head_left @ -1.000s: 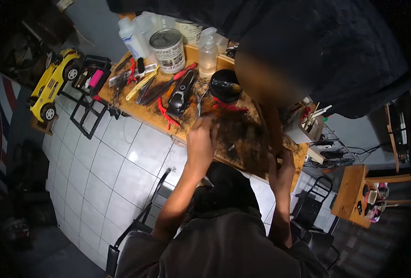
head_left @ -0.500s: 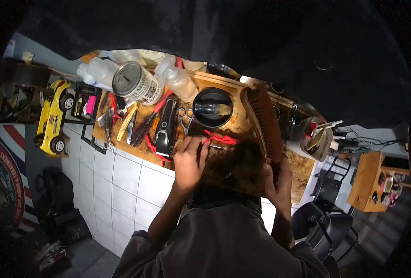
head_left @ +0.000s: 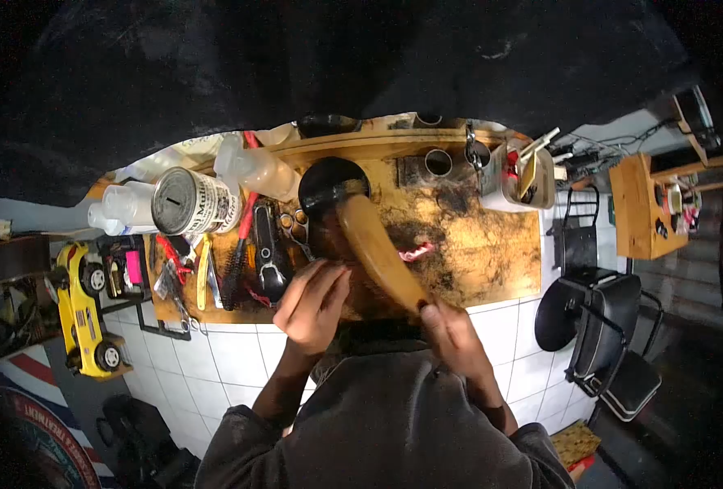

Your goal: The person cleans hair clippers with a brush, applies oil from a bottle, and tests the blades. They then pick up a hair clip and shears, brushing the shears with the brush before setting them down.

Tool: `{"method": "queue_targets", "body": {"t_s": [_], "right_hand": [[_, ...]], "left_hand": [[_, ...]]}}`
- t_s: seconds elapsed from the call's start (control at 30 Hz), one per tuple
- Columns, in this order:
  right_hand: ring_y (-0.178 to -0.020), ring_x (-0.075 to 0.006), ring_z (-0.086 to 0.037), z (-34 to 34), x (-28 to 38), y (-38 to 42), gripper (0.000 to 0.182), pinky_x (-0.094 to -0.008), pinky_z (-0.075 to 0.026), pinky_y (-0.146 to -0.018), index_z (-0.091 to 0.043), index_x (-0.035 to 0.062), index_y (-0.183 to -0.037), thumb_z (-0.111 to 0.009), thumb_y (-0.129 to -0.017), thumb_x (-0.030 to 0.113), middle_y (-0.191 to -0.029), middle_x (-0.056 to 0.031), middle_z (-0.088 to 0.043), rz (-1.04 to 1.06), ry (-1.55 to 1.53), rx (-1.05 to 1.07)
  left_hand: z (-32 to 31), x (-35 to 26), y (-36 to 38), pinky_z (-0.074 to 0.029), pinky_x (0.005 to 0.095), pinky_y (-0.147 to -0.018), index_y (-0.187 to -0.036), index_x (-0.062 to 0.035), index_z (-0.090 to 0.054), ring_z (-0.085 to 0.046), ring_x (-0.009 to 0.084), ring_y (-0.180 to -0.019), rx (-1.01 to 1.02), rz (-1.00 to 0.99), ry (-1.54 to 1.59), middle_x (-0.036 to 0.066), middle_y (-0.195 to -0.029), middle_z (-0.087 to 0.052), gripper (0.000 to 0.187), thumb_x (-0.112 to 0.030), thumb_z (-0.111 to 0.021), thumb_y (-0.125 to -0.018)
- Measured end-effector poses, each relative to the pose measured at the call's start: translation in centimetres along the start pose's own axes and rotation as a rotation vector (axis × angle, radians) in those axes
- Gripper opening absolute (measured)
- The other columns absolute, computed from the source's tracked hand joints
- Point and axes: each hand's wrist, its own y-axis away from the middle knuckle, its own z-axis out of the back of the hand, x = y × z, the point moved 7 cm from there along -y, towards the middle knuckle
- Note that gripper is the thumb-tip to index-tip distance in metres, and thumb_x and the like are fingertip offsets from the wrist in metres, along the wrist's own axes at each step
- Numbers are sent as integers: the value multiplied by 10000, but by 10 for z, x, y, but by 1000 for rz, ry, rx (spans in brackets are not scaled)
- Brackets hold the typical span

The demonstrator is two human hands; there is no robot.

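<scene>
My right hand point(head_left: 457, 338) grips the lower end of a curved wooden brush point(head_left: 384, 259), which slants up and left over the table point(head_left: 492, 261). Its bristles face down and left. My left hand point(head_left: 312, 306) hovers at the table's front edge with bent fingers close together; whether something small is between them is hidden. Near it lie a black hair clipper point(head_left: 272, 265), scissors point(head_left: 298, 230) and a round hairbrush point(head_left: 235, 273). The wooden brush partly covers a black bowl point(head_left: 329, 181). Beyond it is a red and white strip point(head_left: 416, 252). Dark hair clippings lie on the table.
A labelled can point(head_left: 184, 204) and a spray bottle point(head_left: 259, 171) stand at the back left. At the right end is a tub of tools point(head_left: 516, 183). A yellow toy car point(head_left: 84, 310) is far left, a black chair point(head_left: 610, 326) to the right.
The wooden brush has swung from upright at the right to a leftward slant over the table's middle. My left hand has drawn back from the red strip. The view has shifted.
</scene>
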Motion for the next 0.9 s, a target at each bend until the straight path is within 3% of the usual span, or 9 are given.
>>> {"method": "queue_targets", "body": {"t_s": [0.1, 0.17, 0.3, 0.33, 0.5, 0.57, 0.6, 0.63, 0.9], "right_hand": [[-589, -227, -625, 12, -32, 5, 564, -335, -475, -538, -549, -58, -1157, -313, -1006, 431, -631, -147, -600, 228, 31, -313], [-588, -218, -624, 18, -55, 10, 479, -316, -466, -529, -536, -59, -1176, -359, -1010, 355, -614, -121, -597, 80, 15, -478], [-580, -243, -612, 3, -20, 22, 370, -348, -477, -560, -554, -25, -1116, -415, -997, 297, -671, -155, -610, 133, -53, -416], [-610, -283, -628, -4, 0, 20, 336, -364, -472, -561, -567, -9, -1088, -454, -981, 289, -706, -181, -611, 387, -23, -476], [-613, -339, -636, -16, 11, 21, 265, -413, -472, -544, -541, -15, -884, -560, -935, 245, -666, -210, -590, 341, -19, -388], [-551, -325, -620, -5, -28, 21, 293, -409, -459, -504, -560, -34, -943, -545, -945, 258, -608, -211, -571, 177, 140, -516], [-689, -144, -545, -1, -47, 18, 319, -323, -460, -661, -568, -57, -1075, -517, -959, 235, -706, -164, -582, 25, 39, -512], [-713, -148, -544, 8, -50, 23, 340, -315, -466, -690, -565, -68, -1114, -516, -962, 233, -732, -148, -592, -24, 3, -590], [-839, -98, -544, 12, -19, 20, 495, -246, -461, -771, -508, -4, -1153, -757, -725, -7, -1074, -39, -582, 361, -352, -560]], "left_hand": [[5, 10, 4, -542, 292, -704, -887, -9, -702, -673, 226, -797, 16, -48, 33, 142, -921, -673, 193, 8, -772, -708], [1, 17, 6, -544, 285, -691, -885, -17, -709, -674, 215, -788, 27, -83, 59, 133, -916, -675, 186, 0, -776, -713], [-4, 19, 8, -548, 294, -692, -900, 11, -686, -660, 217, -781, 115, -81, 124, 116, -919, -653, 215, 44, -764, -703], [-5, 17, 9, -551, 297, -683, -890, 12, -686, -662, 217, -777, 100, -117, 136, 117, -914, -655, 209, 39, -767, -700], [-3, 7, 4, -556, 293, -651, -858, 13, -685, -664, 219, -769, 59, -195, 142, 126, -900, -662, 198, 38, -778, -684], [-3, 14, 4, -555, 288, -648, -852, 14, -684, -663, 220, -768, 80, -119, 163, 126, -897, -664, 187, 38, -775, -691], [-2, 13, 1, -552, 289, -641, -865, 12, -683, -663, 220, -773, 70, -155, 153, 124, -902, -661, 192, 32, -774, -697], [-1, 10, -1, -550, 290, -634, -877, 10, -682, -662, 219, -779, 60, -195, 145, 121, -908, -658, 197, 27, -773, -703], [-20, 5, -5, -522, 287, -654, -945, -9, -661, -645, 217, -803, 231, -91, 377, 134, -934, -633, 187, 23, -717, -769]]}}
